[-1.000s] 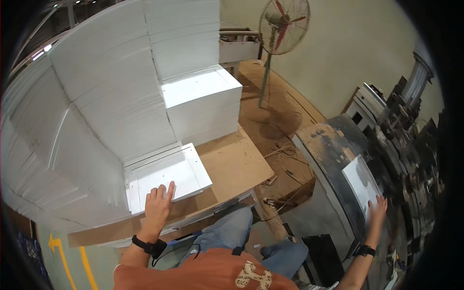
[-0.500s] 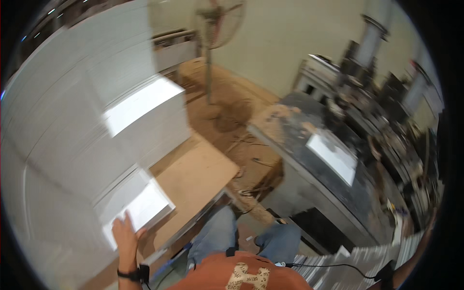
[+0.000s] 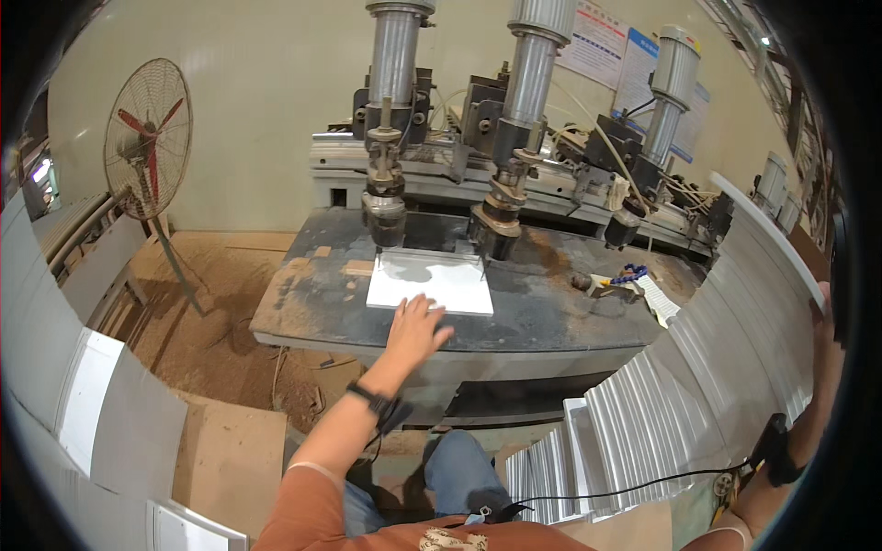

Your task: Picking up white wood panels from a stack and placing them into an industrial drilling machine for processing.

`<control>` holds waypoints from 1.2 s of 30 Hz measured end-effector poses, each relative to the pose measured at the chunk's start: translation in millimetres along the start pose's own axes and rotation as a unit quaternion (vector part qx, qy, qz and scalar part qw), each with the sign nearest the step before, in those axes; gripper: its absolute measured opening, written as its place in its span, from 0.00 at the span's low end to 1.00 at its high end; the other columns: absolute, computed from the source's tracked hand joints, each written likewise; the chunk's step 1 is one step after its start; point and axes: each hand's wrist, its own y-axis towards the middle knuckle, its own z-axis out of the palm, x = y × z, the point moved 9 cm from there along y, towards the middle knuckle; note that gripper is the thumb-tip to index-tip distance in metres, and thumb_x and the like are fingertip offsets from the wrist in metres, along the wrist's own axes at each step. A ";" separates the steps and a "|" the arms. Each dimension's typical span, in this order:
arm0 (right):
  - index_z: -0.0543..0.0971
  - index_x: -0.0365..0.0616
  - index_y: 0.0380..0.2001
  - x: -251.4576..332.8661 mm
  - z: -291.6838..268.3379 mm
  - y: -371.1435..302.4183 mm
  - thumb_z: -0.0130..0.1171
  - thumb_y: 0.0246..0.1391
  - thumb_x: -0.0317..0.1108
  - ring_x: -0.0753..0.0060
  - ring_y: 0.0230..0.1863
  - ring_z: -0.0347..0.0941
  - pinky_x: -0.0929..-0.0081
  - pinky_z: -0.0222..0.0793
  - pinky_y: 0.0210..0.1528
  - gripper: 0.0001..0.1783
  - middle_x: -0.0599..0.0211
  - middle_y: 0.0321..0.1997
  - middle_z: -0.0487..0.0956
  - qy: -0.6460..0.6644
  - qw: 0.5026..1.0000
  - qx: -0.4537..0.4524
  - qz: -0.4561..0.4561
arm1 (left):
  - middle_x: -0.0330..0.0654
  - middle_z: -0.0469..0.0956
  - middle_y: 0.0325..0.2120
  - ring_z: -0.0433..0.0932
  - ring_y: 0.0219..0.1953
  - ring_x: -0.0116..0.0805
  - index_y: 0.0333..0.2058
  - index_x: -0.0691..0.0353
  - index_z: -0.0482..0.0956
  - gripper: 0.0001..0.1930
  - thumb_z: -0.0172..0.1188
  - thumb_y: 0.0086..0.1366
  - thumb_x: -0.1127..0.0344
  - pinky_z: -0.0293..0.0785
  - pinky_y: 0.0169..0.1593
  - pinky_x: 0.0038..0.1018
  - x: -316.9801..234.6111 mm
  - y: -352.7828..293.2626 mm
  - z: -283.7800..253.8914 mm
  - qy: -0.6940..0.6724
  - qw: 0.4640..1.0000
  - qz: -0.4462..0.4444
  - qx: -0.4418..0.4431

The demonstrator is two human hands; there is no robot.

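Note:
A white rectangular panel [image 3: 432, 283] lies flat on the dark machine table, beneath two vertical spindle heads. My left hand [image 3: 418, 331] reaches to its near edge with fingers spread, the fingertips over or on that edge; firm contact is hard to make out. At the far right rim, my right hand [image 3: 825, 308] is only partly visible, its fingers mostly hidden. It is beside the near end of a long white board [image 3: 767, 239] slanting along the top of a stack of panels [image 3: 675, 399]. Whether it grips that board does not show.
Drilling-type spindles [image 3: 501, 216] hang over the machine table [image 3: 386, 335]. A small fitting with a blue coil [image 3: 629, 274] lies on its right side. To the left are a caged fan [image 3: 147, 138], a sawdust-covered floor and stacked white panels [image 3: 138, 413]. A black cable [image 3: 634, 491] crosses near my body.
My view has swung right, from the left stack to the machine. My left hand has left the panels on that stack and is now at the panel on the machine table.

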 end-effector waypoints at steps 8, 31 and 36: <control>0.78 0.46 0.35 226.1 20.7 -3.1 0.52 0.43 0.16 0.61 0.42 0.77 0.52 0.59 0.61 0.16 0.64 0.36 0.81 0.362 0.905 -0.172 -0.143 | 0.51 0.70 0.47 0.64 0.53 0.49 0.51 0.68 0.70 0.41 0.54 0.53 0.33 0.49 0.62 0.54 35.0 -9.9 70.7 0.118 0.984 -0.097 0.094; 0.77 0.41 0.46 636.3 234.1 -80.6 0.60 0.51 0.43 0.55 0.52 0.71 0.62 0.68 0.51 0.22 0.58 0.51 0.76 0.583 0.751 0.072 -0.302 | 0.35 0.78 0.35 0.75 0.35 0.36 0.40 0.56 0.80 0.15 0.57 0.51 0.69 0.70 0.39 0.30 -159.7 -360.0 -343.4 0.503 0.796 -0.330 0.070; 0.74 0.42 0.50 644.3 229.1 -69.5 0.58 0.54 0.42 0.51 0.56 0.66 0.60 0.63 0.55 0.23 0.54 0.52 0.75 0.497 0.798 0.172 -0.294 | 0.39 0.76 0.39 0.74 0.40 0.40 0.44 0.56 0.78 0.19 0.55 0.51 0.70 0.68 0.41 0.33 -163.8 -450.8 -379.2 0.559 0.693 -0.456 0.018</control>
